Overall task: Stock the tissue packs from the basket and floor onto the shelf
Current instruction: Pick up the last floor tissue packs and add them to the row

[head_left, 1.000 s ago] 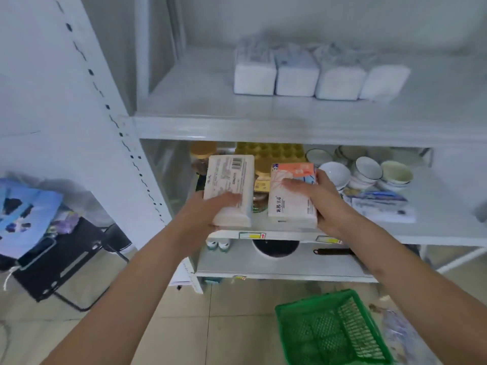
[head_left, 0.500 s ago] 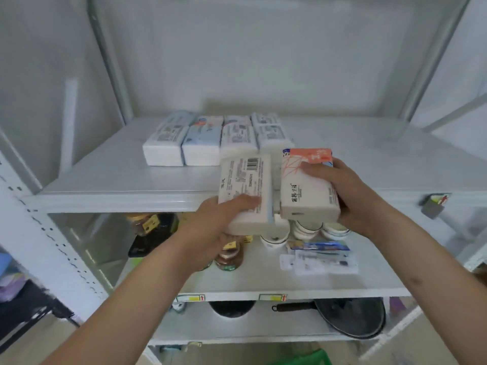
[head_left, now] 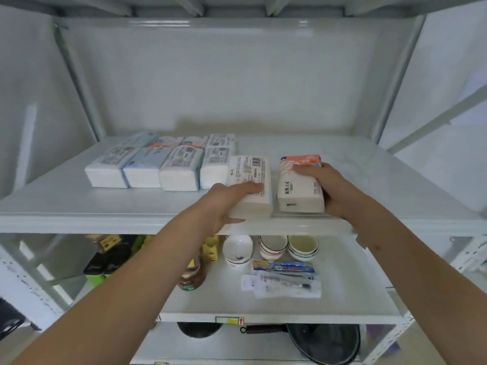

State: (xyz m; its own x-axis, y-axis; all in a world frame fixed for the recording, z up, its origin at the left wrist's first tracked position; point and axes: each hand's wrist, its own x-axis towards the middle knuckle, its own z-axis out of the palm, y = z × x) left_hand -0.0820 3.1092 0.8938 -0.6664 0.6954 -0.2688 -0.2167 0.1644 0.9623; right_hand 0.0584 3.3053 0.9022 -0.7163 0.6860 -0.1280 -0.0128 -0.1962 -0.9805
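My left hand point(head_left: 226, 198) grips a white tissue pack with a barcode point(head_left: 250, 177) that rests on the front of the upper shelf point(head_left: 79, 201). My right hand point(head_left: 326, 188) holds a white pack with an orange top point(head_left: 297, 180), also down on the shelf, just right of the first. Left of them lies a row of several white and blue tissue packs point(head_left: 163, 164). The basket and the floor are out of view.
The shelf below holds stacked bowls point(head_left: 271, 246), jars and bottles point(head_left: 189, 275) and flat packaged items point(head_left: 282, 283). A black frying pan point(head_left: 324, 341) lies on the bottom shelf. Bare shelf surface stretches to the right of the orange-topped pack and behind it.
Both hands rose from the middle shelf level and moved forward; the two packs, held in the air before, now rest on the upper shelf beside the row. The basket has left the view.
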